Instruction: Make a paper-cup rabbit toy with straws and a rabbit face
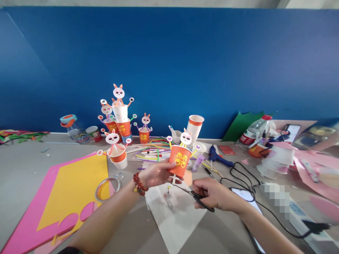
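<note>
My left hand [156,175] grips a red paper cup [180,161] with yellow characters, held up above the table. A white paper rabbit head [186,138] and small round paws stick out over the cup's rim. From the cup's underside hangs a short white strip [174,179]. My right hand [212,194] has its fingers through the handles of black-handled scissors [202,199], whose blades point left at that strip. Whether the blades touch it I cannot tell. Below the hands lies a white sheet of paper [176,218].
Several finished rabbit cups [120,113] stand at the back left. Pink and yellow sheets [76,187] with a tape roll [107,188] lie at left. A blue glue gun [219,157], its black cable, a phone [246,195] and a power strip [299,211] occupy the right.
</note>
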`<state>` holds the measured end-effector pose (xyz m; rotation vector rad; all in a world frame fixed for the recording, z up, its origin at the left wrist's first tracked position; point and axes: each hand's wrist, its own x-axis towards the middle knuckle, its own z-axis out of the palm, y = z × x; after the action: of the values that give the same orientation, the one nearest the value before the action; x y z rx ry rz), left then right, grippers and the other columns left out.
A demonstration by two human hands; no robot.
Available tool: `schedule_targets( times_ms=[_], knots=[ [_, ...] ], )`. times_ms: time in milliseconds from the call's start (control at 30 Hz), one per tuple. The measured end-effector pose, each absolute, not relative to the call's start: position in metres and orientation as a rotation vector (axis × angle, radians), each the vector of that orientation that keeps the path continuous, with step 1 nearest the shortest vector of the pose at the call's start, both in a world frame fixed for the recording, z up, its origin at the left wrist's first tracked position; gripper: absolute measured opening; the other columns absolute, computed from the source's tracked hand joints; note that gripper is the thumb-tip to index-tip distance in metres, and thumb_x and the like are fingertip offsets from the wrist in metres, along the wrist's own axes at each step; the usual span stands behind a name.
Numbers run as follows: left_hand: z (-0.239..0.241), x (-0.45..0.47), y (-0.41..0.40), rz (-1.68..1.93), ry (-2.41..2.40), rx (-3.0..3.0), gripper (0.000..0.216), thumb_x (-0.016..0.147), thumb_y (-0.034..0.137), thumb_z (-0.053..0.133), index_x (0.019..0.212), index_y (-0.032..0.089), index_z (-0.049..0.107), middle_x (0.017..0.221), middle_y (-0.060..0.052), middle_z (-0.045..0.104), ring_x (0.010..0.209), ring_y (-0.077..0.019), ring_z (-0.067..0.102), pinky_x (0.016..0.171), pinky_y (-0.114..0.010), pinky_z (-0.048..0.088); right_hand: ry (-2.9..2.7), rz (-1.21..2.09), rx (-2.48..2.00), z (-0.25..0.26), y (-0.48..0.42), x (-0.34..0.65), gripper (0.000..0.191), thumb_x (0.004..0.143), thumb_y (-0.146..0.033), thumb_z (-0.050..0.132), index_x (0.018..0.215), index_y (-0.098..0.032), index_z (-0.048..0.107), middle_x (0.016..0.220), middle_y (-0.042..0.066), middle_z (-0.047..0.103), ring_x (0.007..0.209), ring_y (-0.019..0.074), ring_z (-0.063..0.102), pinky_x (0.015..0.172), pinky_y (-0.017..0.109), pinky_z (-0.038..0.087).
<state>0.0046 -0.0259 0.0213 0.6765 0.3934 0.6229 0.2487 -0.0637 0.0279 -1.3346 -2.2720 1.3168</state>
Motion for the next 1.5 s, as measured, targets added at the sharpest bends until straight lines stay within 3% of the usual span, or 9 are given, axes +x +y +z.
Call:
schedule_targets(
  times_ms=[267, 367, 533, 667, 800, 900, 1033, 1267, 1500],
  knots=[
    [0.017, 0.0, -0.019, 0.691, 0.357, 0.646, 0.02, 0.089, 0.026, 0.064, 0.101, 0.01, 0.067, 0.095, -0.013, 0.072, 0.087, -0.0234, 0.069, 0.092, -0.044, 0.046, -2.393, 1.224, -1.326, 0.021, -0.07, 0.253, 0.055, 0.07, -0.056, 0.077, 0.06, -0.02, 0.037, 0.058, -0.007, 0.036, 0.058, 0.0106, 0.031, 0.054, 0.023, 0.022],
    [0.018, -0.002, -0.016, 0.75, 0.367, 0.662, 0.023, 0.087, 0.025, 0.065, 0.104, 0.01, 0.066, 0.098, -0.014, 0.072, 0.087, -0.0237, 0.069, 0.091, -0.043, 0.047, -2.351, 1.109, -1.495, 0.012, -0.077, 0.255, 0.046, 0.074, -0.049, 0.074, 0.061, -0.02, 0.041, 0.058, -0.006, 0.044, 0.058, 0.0124, 0.039, 0.055, 0.023, 0.026],
    [0.022, -0.004, -0.012, 0.876, 0.411, 0.786, 0.024, 0.079, 0.02, 0.07, 0.102, 0.012, 0.066, 0.096, -0.013, 0.074, 0.091, -0.027, 0.07, 0.086, -0.04, 0.05, -2.387, 0.607, -1.842, -0.014, -0.092, 0.247, 0.021, 0.075, -0.034, 0.068, 0.074, -0.022, 0.051, 0.074, 0.002, 0.061, 0.067, 0.0199, 0.055, 0.057, 0.027, 0.027],
    [0.02, -0.008, -0.011, 0.909, 0.411, 0.888, 0.03, 0.076, 0.016, 0.069, 0.105, 0.014, 0.066, 0.095, -0.011, 0.075, 0.096, -0.0269, 0.07, 0.085, -0.037, 0.051, -2.484, 0.533, -1.909, -0.022, -0.099, 0.245, 0.008, 0.074, -0.026, 0.059, 0.079, -0.021, 0.056, 0.084, 0.006, 0.067, 0.076, 0.0262, 0.063, 0.057, 0.028, 0.027],
    [0.02, -0.01, -0.012, 0.877, 0.432, 0.961, 0.036, 0.075, 0.017, 0.068, 0.111, 0.018, 0.063, 0.105, -0.011, 0.074, 0.098, -0.0278, 0.069, 0.083, -0.039, 0.052, -2.564, 0.636, -1.71, -0.005, -0.097, 0.249, 0.012, 0.065, -0.019, 0.061, 0.077, -0.021, 0.06, 0.081, 0.003, 0.068, 0.076, 0.0246, 0.063, 0.06, 0.028, 0.032],
    [0.021, -0.006, -0.017, 0.903, 0.469, 0.998, 0.042, 0.074, 0.015, 0.069, 0.116, 0.02, 0.061, 0.108, -0.01, 0.072, 0.097, -0.0257, 0.069, 0.082, -0.036, 0.051, -2.379, 0.751, -1.623, 0.009, -0.091, 0.239, 0.009, 0.078, -0.03, 0.059, 0.082, -0.021, 0.062, 0.076, 0.002, 0.067, 0.071, 0.0204, 0.061, 0.06, 0.026, 0.036],
    [0.023, 0.005, -0.029, 1.004, 0.494, 1.062, 0.051, 0.073, 0.012, 0.071, 0.122, 0.022, 0.058, 0.102, -0.006, 0.072, 0.096, -0.0218, 0.066, 0.083, -0.031, 0.047, -2.065, 0.816, -1.469, 0.009, -0.077, 0.206, 0.027, 0.089, -0.044, 0.054, 0.094, -0.02, 0.064, 0.072, 0.001, 0.064, 0.062, 0.017, 0.056, 0.057, 0.025, 0.038],
    [0.024, 0.009, -0.034, 1.051, 0.467, 1.107, 0.048, 0.074, 0.018, 0.073, 0.12, 0.02, 0.057, 0.096, -0.005, 0.066, 0.079, -0.0173, 0.061, 0.065, -0.028, 0.046, -1.802, 0.91, -1.207, -0.014, -0.055, 0.172, 0.038, 0.091, -0.049, 0.05, 0.075, -0.017, 0.063, 0.064, 0.003, 0.063, 0.046, 0.0119, 0.048, 0.045, 0.022, 0.036],
    [0.026, 0.009, -0.033, 1.093, 0.481, 1.142, 0.056, 0.069, 0.022, 0.081, 0.119, 0.021, 0.055, 0.105, -0.007, 0.066, 0.094, -0.022, 0.062, 0.076, -0.032, 0.048, -1.737, 0.846, -1.192, -0.034, -0.049, 0.171, 0.043, 0.09, -0.055, 0.053, 0.071, -0.017, 0.062, 0.058, 0.002, 0.059, 0.042, 0.0108, 0.044, 0.042, 0.021, 0.033]
  ],
)
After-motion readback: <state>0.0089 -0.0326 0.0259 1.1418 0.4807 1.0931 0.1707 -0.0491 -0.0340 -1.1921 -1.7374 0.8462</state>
